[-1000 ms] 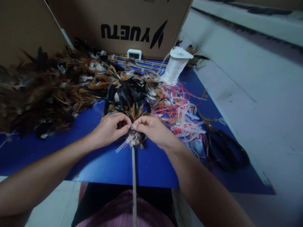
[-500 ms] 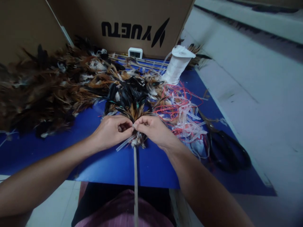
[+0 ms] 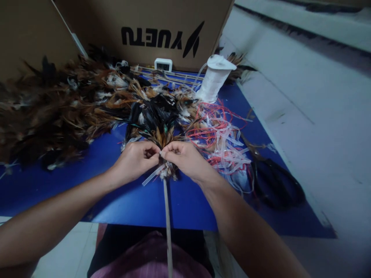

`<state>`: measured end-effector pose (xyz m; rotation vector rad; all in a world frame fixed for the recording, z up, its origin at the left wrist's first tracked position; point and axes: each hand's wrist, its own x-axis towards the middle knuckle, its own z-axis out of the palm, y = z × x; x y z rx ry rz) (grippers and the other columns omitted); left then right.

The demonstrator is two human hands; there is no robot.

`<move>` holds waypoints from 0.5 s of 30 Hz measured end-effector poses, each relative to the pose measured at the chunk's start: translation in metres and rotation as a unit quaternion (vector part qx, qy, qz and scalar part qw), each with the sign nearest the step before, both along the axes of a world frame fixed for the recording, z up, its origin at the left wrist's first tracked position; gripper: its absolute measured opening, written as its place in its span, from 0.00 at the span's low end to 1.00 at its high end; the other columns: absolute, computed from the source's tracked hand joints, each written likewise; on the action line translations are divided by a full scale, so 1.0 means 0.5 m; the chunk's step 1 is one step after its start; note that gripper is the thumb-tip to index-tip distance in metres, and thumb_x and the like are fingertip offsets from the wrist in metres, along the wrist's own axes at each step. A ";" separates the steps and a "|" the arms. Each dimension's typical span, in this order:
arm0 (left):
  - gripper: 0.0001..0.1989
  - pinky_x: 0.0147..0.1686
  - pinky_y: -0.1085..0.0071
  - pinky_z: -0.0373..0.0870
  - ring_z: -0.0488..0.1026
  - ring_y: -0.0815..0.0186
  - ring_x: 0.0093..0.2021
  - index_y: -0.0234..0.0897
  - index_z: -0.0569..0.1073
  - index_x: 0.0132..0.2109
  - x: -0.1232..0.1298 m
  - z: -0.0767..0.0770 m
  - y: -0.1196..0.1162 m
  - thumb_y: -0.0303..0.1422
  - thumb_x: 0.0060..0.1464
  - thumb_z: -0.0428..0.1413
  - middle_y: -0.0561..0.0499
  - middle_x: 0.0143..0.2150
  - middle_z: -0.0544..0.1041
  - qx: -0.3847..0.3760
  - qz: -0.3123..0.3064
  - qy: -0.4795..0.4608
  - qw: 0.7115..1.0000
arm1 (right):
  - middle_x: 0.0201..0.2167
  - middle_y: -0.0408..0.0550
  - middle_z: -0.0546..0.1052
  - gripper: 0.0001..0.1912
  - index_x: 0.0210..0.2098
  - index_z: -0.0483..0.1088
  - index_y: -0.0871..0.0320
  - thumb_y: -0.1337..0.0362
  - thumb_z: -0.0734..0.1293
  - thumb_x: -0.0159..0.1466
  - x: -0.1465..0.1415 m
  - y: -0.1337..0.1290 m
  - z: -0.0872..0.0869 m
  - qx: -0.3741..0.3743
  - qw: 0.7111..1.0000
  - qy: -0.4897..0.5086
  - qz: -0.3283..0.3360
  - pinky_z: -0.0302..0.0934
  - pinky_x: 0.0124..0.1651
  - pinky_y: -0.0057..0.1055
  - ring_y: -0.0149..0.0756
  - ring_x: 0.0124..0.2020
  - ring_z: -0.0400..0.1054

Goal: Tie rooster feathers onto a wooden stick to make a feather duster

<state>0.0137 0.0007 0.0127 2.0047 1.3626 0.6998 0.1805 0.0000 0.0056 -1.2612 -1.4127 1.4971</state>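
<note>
A bundle of black and brown feathers [image 3: 158, 119] fans out at the top of a thin stick [image 3: 168, 224], which runs down past the table's front edge. At the bundle's base, my left hand [image 3: 137, 158] and my right hand [image 3: 182, 156] meet, each with thumb and forefinger pinched on a pale ribbon at the knot. A short clear end of the ribbon [image 3: 153, 175] sticks out below my left hand. The exact hold at the fingertips is too small to make out fully.
Loose feathers [image 3: 58, 112] pile up at the left. A white spool [image 3: 216, 79] stands behind tangled red and clear strands [image 3: 223, 139]. Black scissors [image 3: 278, 183] lie at the right. A cardboard box [image 3: 101, 34] and a small white device [image 3: 163, 64] are at the back.
The whole view has shifted slightly, and the stick's lower end has swung a little to the right. Both hands keep their pinch at the bundle's base.
</note>
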 end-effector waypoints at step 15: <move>0.07 0.21 0.77 0.68 0.69 0.73 0.20 0.32 0.70 0.31 -0.002 -0.001 0.007 0.32 0.47 0.57 0.55 0.21 0.71 -0.153 0.022 -0.150 0.976 | 0.18 0.39 0.67 0.03 0.25 0.69 0.62 0.68 0.65 0.54 0.000 0.001 0.008 -0.032 0.999 0.011 -0.001 0.50 0.22 0.22 0.23 0.19 0.56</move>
